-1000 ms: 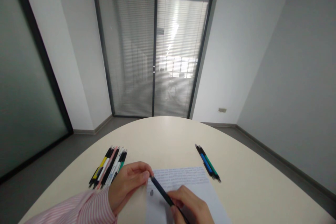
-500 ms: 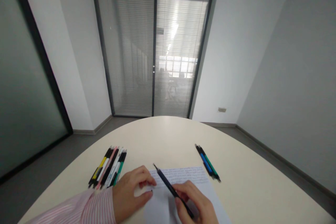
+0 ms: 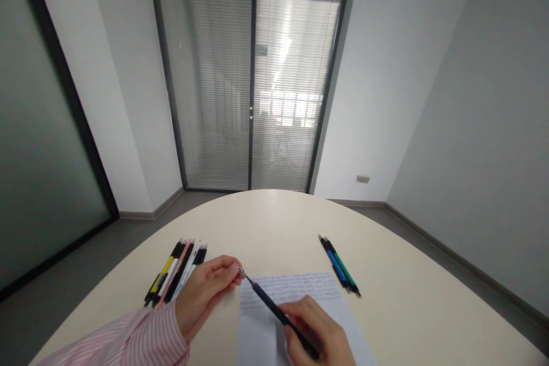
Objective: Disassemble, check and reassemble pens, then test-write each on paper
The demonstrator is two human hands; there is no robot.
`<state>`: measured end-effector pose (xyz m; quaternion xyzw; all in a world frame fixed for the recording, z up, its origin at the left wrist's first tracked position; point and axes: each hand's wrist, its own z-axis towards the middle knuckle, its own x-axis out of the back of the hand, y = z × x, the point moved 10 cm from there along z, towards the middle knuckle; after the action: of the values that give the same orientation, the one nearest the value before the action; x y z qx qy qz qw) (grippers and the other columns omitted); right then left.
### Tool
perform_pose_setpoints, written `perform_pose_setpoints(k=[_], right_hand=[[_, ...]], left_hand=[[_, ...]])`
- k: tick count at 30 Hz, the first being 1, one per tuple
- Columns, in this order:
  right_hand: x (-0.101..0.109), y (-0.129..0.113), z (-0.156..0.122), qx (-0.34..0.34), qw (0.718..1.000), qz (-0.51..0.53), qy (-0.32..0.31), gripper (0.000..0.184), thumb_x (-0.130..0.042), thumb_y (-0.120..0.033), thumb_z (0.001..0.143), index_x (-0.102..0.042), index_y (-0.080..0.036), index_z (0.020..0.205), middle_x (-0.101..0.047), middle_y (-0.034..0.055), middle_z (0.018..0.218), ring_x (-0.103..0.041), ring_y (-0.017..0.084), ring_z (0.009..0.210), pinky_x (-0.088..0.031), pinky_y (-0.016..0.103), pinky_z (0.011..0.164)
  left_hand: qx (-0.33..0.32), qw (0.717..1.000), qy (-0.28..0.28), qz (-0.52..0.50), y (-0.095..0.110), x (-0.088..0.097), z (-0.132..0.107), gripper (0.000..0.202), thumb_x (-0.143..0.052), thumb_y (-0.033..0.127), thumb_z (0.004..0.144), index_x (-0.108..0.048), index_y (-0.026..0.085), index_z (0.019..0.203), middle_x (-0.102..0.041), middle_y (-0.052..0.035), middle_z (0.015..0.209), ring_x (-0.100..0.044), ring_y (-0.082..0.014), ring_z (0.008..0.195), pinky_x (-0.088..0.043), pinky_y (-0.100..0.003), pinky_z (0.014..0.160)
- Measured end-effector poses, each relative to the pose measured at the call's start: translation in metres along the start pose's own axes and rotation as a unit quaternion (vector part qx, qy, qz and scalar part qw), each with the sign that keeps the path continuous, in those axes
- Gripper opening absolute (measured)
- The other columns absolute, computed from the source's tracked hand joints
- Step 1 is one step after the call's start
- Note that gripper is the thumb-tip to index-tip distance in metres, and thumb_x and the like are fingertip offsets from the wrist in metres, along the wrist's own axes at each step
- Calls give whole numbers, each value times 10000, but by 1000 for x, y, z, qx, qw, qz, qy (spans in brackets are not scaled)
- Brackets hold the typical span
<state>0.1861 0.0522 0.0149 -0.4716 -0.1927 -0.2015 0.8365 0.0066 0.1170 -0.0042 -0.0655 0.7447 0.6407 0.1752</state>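
Observation:
In my right hand (image 3: 319, 331) a black pen (image 3: 272, 304) is gripped by its barrel, slanting up and to the left over the paper. A thin, narrow end shows at its far side. My left hand (image 3: 214, 286) pinches a small shiny metal piece (image 3: 241, 270) at that thin end, between thumb and fingertips; whether the two are joined I cannot tell. Below lies a white sheet of paper (image 3: 257, 331) with lines of writing across its top part. My right hand hides part of the sheet.
Several pens (image 3: 171, 269) in yellow, white, pink and black lie side by side left of my left hand, partly covered by it. A blue pen (image 3: 337, 266) and a green pen (image 3: 344, 269) lie right of the paper on the round cream table (image 3: 274, 223).
My left hand has lifted off the paper's left edge, moved up and left, and closed its fingertips at the pen's thin end. My right hand and the pen have hardly moved.

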Motion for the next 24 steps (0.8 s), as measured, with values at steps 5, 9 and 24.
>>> perform_pose_setpoints(k=[5,9,24], right_hand=[[-4,1,0,-8,1000,-3,-18,282,-499,-111,690,-680,-213,881,-628,13,710,-604,147,661,-460,219,603],[-2,-1,0,-4,1000,2,-16,274,-507,-111,693,-682,-218,875,-623,10,717,-603,146,670,-462,216,609],[-4,15,-5,-74,995,59,-14,231,-511,-421,854,-639,-228,839,-675,9,731,-622,159,682,-467,215,635]], left_hand=[[-23,998,-34,57,-2,-1,3,326,-810,409,621,-699,124,734,-672,-43,698,-599,-139,681,-450,-191,609],[-34,991,-64,109,-5,-3,3,328,-802,415,619,-697,128,739,-679,-50,680,-600,-163,651,-446,-227,581],[-30,985,-45,164,-4,-1,0,296,-832,346,550,-711,130,713,-725,-66,705,-643,-199,700,-458,-255,658]])
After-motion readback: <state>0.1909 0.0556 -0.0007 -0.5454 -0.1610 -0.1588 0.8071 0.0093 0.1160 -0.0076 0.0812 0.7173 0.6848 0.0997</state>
